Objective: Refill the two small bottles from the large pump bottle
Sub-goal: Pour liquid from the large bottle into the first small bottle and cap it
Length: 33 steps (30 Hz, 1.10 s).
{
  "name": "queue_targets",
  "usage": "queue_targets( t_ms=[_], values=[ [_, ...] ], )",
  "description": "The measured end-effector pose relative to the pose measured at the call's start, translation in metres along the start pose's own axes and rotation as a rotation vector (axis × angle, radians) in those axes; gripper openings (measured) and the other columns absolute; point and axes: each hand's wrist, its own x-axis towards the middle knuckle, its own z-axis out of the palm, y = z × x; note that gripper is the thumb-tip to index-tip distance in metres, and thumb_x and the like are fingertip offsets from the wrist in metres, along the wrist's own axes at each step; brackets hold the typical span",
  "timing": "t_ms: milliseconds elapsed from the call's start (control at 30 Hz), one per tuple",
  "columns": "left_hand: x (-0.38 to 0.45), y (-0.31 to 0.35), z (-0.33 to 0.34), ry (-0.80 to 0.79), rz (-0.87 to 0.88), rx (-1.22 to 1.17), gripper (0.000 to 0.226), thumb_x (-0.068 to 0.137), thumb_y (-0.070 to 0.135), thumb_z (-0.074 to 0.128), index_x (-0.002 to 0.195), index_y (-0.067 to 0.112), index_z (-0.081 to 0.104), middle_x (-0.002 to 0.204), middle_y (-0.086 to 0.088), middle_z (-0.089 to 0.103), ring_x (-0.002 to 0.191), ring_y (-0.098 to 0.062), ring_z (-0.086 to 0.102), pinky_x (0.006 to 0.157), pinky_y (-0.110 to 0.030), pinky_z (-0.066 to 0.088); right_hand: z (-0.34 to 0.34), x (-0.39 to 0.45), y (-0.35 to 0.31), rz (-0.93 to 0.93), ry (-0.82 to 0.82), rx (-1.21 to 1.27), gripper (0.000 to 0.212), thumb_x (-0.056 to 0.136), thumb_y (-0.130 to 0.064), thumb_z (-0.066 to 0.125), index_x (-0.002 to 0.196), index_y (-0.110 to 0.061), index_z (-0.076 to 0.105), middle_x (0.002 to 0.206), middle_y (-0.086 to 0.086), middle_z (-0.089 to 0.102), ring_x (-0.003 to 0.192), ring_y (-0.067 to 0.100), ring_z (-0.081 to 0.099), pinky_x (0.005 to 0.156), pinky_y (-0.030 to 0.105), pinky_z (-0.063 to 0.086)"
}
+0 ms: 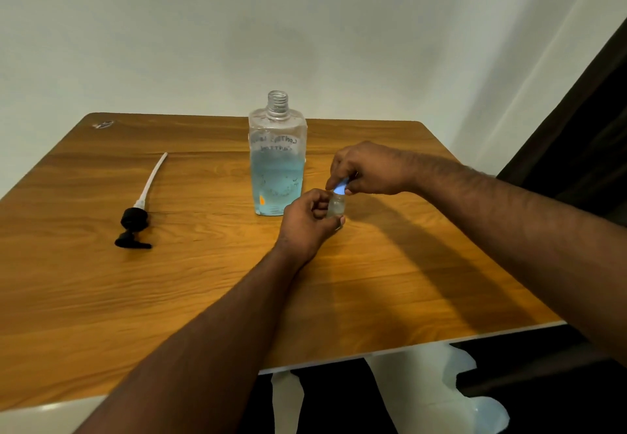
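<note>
On the wooden table [210,284] there is one large clear square bottle of blue liquid [277,162], one small clear bottle [336,207] just right of it, one black pump head with white tube [135,219] well left — and two hands.

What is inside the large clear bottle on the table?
The large clear square plastic bottle holds pale blue liquid with bubbles, filling roughly its lower half. Its neck is open. The back label reads mirrored, illegibly.

Wood-grain bench [203,297] stands against a plain pale wall [169,26]. Small shiny item [102,124], unidentifiable, lies at its far left corner.
</note>
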Motion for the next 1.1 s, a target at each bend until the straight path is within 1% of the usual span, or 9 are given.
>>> queue_targets(
  t_ms=[167, 333, 467, 567, 667, 733, 833, 933, 1100],
  values=[
    [0.001, 0.000, -0.001, -0.005, -0.002, 0.009, 0.034, 0.077, 0.004, 0.078, 0.107, 0.014, 0.065, 0.100, 0.000, 0.072, 0.092, -0.012, 0.070, 0.079, -0.024, 0.059, -0.006, 0.005, -0.007, 0.022, 0.005, -0.012, 0.029, 0.081, -0.012, 0.073, 0.108, -0.017, 0.065, 0.095, -0.012, 0.056, 0.084, 0.003, 0.053, 0.065, 0.012, 0.040],
    [0.000, 0.000, -0.001, 0.002, -0.010, 0.009, 0.036, 0.077, 0.004, 0.079, 0.109, 0.013, 0.065, 0.098, 0.001, 0.071, 0.091, -0.011, 0.069, 0.072, -0.016, 0.057, -0.003, 0.007, -0.009, 0.113, 0.014, 0.008, 0.020, 0.080, -0.029, 0.075, 0.091, -0.016, 0.064, 0.083, -0.005, 0.062, 0.071, 0.009, 0.058, 0.059, 0.021, 0.044],
    [0.000, 0.003, -0.001, -0.003, -0.019, 0.016, 0.046, 0.079, 0.007, 0.078, 0.121, 0.014, 0.060, 0.105, 0.003, 0.071, 0.091, -0.007, 0.069, 0.065, -0.009, 0.053, 0.004, 0.011, -0.009, 0.268, 0.030, -0.276, 0.053, 0.084, -0.066, 0.046, 0.070, -0.017, 0.059, 0.065, -0.002, 0.056, 0.059, 0.012, 0.051, 0.052, 0.026, 0.040],
    [0.000, 0.002, -0.001, -0.005, -0.011, 0.002, 0.037, 0.078, 0.003, 0.077, 0.110, 0.013, 0.063, 0.102, -0.001, 0.072, 0.092, -0.015, 0.071, 0.074, -0.019, 0.058, 0.000, 0.004, -0.007, 0.330, 0.109, -0.200, 0.064, 0.081, -0.076, 0.034, 0.058, -0.019, 0.051, 0.058, -0.001, 0.051, 0.055, 0.013, 0.047, 0.052, 0.026, 0.037],
    [0.001, 0.001, -0.001, 0.000, -0.026, -0.009, 0.036, 0.076, 0.001, 0.078, 0.108, 0.012, 0.066, 0.100, -0.002, 0.073, 0.092, -0.015, 0.071, 0.076, -0.021, 0.059, -0.015, -0.005, 0.003, 0.233, 0.086, 0.055, 0.029, 0.086, -0.049, 0.061, 0.089, -0.021, 0.068, 0.084, -0.003, 0.064, 0.072, 0.010, 0.056, 0.061, 0.027, 0.044],
    [0.001, 0.001, -0.001, -0.011, -0.037, 0.000, 0.037, 0.076, 0.003, 0.079, 0.109, 0.013, 0.065, 0.100, 0.000, 0.072, 0.092, -0.013, 0.070, 0.075, -0.020, 0.058, -0.020, -0.008, 0.003, 0.146, -0.047, 0.215, 0.032, 0.083, -0.025, 0.072, 0.114, -0.025, 0.065, 0.100, -0.009, 0.062, 0.080, 0.005, 0.058, 0.064, 0.022, 0.047],
    [0.002, 0.003, -0.002, -0.007, -0.032, -0.006, 0.035, 0.076, 0.003, 0.079, 0.107, 0.012, 0.065, 0.096, 0.000, 0.072, 0.088, -0.012, 0.070, 0.072, -0.018, 0.058, -0.004, 0.001, -0.003, 0.182, -0.056, 0.018, 0.018, 0.084, -0.037, 0.068, 0.092, -0.020, 0.067, 0.088, -0.005, 0.064, 0.072, 0.007, 0.055, 0.057, 0.022, 0.040],
    [0.001, 0.003, -0.002, -0.007, -0.023, 0.004, 0.035, 0.076, 0.004, 0.079, 0.107, 0.013, 0.065, 0.098, -0.001, 0.072, 0.090, -0.012, 0.070, 0.074, -0.019, 0.058, 0.002, 0.008, -0.008, 0.276, 0.056, -0.283, 0.054, 0.089, -0.066, 0.038, 0.062, -0.021, 0.051, 0.063, -0.002, 0.053, 0.057, 0.010, 0.047, 0.050, 0.024, 0.032],
    [0.002, 0.001, -0.001, -0.009, -0.040, 0.011, 0.034, 0.075, 0.003, 0.079, 0.103, 0.016, 0.066, 0.100, -0.002, 0.073, 0.093, -0.015, 0.070, 0.080, -0.026, 0.059, -0.019, 0.003, -0.001, 0.114, -0.051, -0.049, 0.026, 0.085, -0.041, 0.066, 0.102, -0.022, 0.064, 0.089, -0.007, 0.060, 0.080, 0.011, 0.055, 0.065, 0.027, 0.042]
  ],
)
